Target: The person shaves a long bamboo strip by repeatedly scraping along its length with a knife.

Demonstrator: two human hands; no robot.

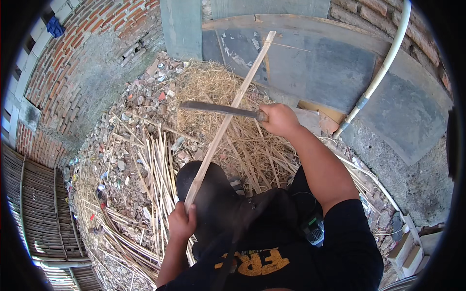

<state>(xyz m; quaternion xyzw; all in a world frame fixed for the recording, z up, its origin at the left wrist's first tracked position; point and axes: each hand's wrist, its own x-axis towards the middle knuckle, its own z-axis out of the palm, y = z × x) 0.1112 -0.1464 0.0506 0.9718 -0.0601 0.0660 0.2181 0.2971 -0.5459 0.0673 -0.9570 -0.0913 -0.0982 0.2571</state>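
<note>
A long, pale strip of split bamboo (219, 133) slants up and away from my lap toward the grey panels. Its near end is gripped in my left hand (182, 220), beside my left knee. My right hand (280, 120) is closed around the handle of a machete (213, 107). The dark blade points left and crosses the strip at about its middle. Whether the edge is biting into the bamboo or only resting against it, I cannot tell. A thin sliver (291, 47) sticks out sideways near the strip's far end.
Straw-like shavings (208, 85) pile up ahead of me. Several cut strips (158, 169) lie to my left on rubble (114, 160). Grey panels (310, 60) lean at the back, near a white pipe (381, 72). A slatted bamboo screen (41, 203) stands far left.
</note>
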